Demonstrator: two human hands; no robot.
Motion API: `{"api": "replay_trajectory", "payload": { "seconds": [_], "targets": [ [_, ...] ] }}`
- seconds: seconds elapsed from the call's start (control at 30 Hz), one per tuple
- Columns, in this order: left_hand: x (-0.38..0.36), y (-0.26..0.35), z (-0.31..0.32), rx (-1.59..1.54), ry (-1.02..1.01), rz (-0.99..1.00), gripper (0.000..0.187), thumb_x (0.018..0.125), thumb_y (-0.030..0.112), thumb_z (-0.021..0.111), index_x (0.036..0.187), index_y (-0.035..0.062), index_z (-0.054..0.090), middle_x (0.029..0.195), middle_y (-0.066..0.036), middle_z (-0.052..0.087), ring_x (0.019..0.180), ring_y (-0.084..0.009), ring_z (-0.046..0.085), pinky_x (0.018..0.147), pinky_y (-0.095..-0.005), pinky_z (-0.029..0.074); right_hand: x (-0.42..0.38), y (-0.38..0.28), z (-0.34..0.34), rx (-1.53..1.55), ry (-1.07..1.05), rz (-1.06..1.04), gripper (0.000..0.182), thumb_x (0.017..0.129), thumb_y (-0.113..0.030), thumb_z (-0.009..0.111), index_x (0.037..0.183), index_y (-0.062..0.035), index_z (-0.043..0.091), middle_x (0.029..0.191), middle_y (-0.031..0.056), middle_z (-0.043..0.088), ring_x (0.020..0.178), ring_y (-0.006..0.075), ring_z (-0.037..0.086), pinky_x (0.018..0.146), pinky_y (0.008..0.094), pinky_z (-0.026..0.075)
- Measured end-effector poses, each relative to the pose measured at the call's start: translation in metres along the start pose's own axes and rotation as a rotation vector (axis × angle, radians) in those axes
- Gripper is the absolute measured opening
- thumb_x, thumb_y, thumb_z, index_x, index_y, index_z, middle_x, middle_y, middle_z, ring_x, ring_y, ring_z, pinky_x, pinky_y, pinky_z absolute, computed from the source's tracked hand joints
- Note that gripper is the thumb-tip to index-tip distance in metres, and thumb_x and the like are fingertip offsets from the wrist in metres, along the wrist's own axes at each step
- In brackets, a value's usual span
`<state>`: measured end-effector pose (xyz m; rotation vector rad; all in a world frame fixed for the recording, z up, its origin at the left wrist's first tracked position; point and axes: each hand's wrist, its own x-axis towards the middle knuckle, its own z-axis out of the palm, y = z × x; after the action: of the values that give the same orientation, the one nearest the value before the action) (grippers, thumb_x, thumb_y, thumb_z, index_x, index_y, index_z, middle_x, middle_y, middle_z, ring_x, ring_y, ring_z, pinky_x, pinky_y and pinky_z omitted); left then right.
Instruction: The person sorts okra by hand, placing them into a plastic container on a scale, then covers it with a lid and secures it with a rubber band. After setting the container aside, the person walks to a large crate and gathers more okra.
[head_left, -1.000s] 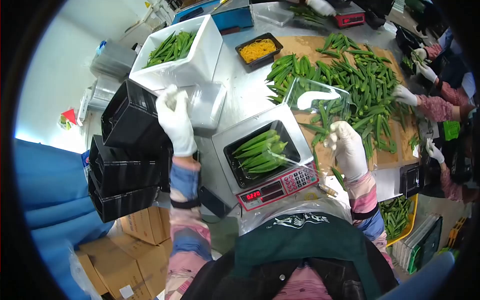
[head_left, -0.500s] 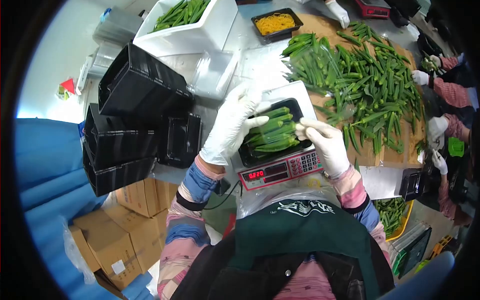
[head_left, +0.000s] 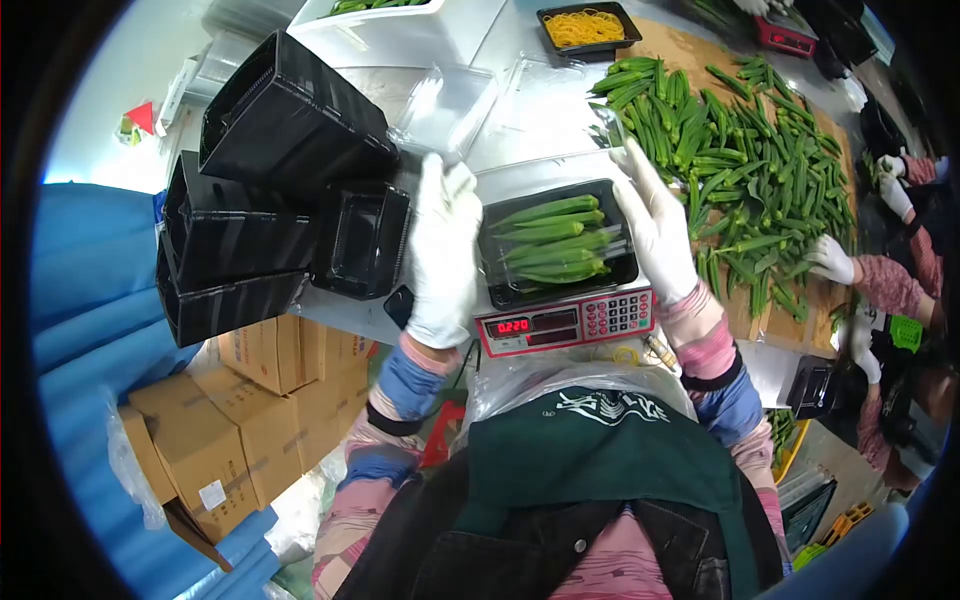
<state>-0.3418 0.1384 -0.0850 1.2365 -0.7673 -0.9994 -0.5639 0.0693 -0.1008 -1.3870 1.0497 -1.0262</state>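
A black tray (head_left: 500,282) of green okra (head_left: 552,246) sits on the pan of a digital scale (head_left: 566,322), whose red display reads about 0.220. My left hand (head_left: 445,255), in a white glove, is at the tray's left edge with its fingers stretched forward. On the opposite side, my gloved right hand (head_left: 657,225) has its fingers extended along the tray's right edge. Neither hand shows anything gripped in it. Whether clear film or a lid covers the okra is hard to tell through the glare.
Stacked black trays (head_left: 290,120) stand at left, near clear plastic lids (head_left: 448,105). Loose okra (head_left: 750,170) covers a board at right, where a co-worker's gloved hand (head_left: 832,262) reaches in. A tray of yellow rubber bands (head_left: 585,30) and a white bin (head_left: 400,40) lie behind.
Both hands have drawn apart, from over the okra to the tray's sides. My fingers no longer touch the okra. The whole view has shifted slightly.
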Motion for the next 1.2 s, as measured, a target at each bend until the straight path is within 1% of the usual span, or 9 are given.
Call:
{"api": "replay_trajectory", "payload": {
  "seconds": [0.1,0.2,0.53,0.7,0.97,1.07,1.1,1.17,1.2],
  "targets": [
    [-0.024,-0.031,-0.001,0.285,0.003,-0.008,0.066,0.100,0.002,0.047,0.157,-0.0025,0.015,0.156,-0.022,0.035,0.143,-0.0248,0.036,0.118,-0.0334,0.026,-0.025,0.021,-0.005,-0.139,-0.055,-0.063,0.057,0.102,-0.006,0.050,0.154,0.0013,0.028,0.160,0.0182,0.030,0.148,0.0250,0.030,0.119,0.0343,0.026],
    [-0.031,-0.057,-0.003,0.607,0.015,0.163,0.062,0.099,0.005,0.049,0.155,-0.0039,0.023,0.157,-0.024,0.033,0.145,-0.0291,0.034,0.119,-0.0347,0.024,-0.039,0.039,-0.004,-0.229,-0.029,-0.086,0.050,0.105,-0.012,0.044,0.152,0.0020,0.033,0.157,0.0183,0.036,0.146,0.0247,0.034,0.118,0.0325,0.025],
    [-0.033,-0.063,-0.011,0.778,-0.023,0.084,0.062,0.101,0.010,0.047,0.155,-0.0048,0.020,0.157,-0.028,0.030,0.146,-0.0396,0.030,0.120,-0.0403,0.023,-0.043,0.075,-0.002,-0.455,0.047,-0.100,0.048,0.102,-0.010,0.048,0.148,0.0021,0.041,0.151,0.0231,0.042,0.142,0.0351,0.038,0.117,0.0368,0.029],
    [-0.040,-0.070,-0.005,0.786,0.059,0.142,0.057,0.100,0.009,0.044,0.154,-0.0014,0.028,0.153,-0.025,0.040,0.141,-0.0345,0.040,0.115,-0.0380,0.031,-0.047,0.094,-0.006,-0.602,0.050,-0.083,0.049,0.103,-0.017,0.045,0.150,-0.0030,0.040,0.153,0.0193,0.042,0.144,0.0318,0.035,0.120,0.0432,0.020],
    [-0.035,-0.081,-0.018,0.821,0.041,0.185,0.057,0.102,0.010,0.048,0.154,-0.0010,0.028,0.153,-0.025,0.038,0.144,-0.0344,0.037,0.118,-0.0417,0.027,-0.057,0.114,-0.011,-0.638,0.054,-0.010,0.054,0.105,-0.032,0.039,0.155,-0.0096,0.034,0.156,0.0148,0.039,0.148,0.0289,0.027,0.122,0.0489,0.008],
    [-0.055,-0.079,-0.027,0.514,0.155,0.160,0.055,0.100,0.004,0.052,0.152,-0.0015,0.034,0.145,-0.022,0.049,0.133,-0.0272,0.050,0.112,-0.0399,0.037,-0.080,0.100,-0.023,-0.539,0.157,-0.029,0.053,0.104,-0.026,0.046,0.153,-0.0084,0.038,0.150,0.0160,0.045,0.143,0.0309,0.036,0.121,0.0466,0.016],
    [-0.067,-0.068,-0.027,0.448,0.225,0.092,0.052,0.101,0.006,0.053,0.150,-0.0019,0.037,0.130,-0.017,0.059,0.117,-0.0204,0.059,0.101,-0.0316,0.046,-0.089,0.099,-0.028,-0.438,0.235,0.006,0.049,0.101,-0.018,0.053,0.148,-0.0062,0.046,0.141,0.0160,0.054,0.131,0.0284,0.049,0.114,0.0409,0.032],
    [-0.087,-0.069,-0.041,0.247,0.252,-0.072,0.049,0.101,0.009,0.055,0.146,-0.0015,0.041,0.111,-0.009,0.065,0.098,-0.0114,0.061,0.087,-0.0240,0.050,-0.103,0.103,-0.036,-0.120,0.273,0.217,0.044,0.100,-0.014,0.057,0.142,-0.0022,0.052,0.130,0.0129,0.061,0.117,0.0216,0.058,0.103,0.0333,0.044],
    [-0.093,-0.070,-0.046,0.105,0.197,-0.164,0.044,0.099,0.011,0.059,0.141,-0.0004,0.046,0.104,-0.007,0.064,0.088,-0.0099,0.062,0.076,-0.0223,0.052,-0.104,0.098,-0.034,0.173,0.291,0.348,0.039,0.100,-0.015,0.059,0.136,0.0002,0.057,0.114,0.0077,0.067,0.100,0.0124,0.062,0.087,0.0250,0.049]
  ]
}}
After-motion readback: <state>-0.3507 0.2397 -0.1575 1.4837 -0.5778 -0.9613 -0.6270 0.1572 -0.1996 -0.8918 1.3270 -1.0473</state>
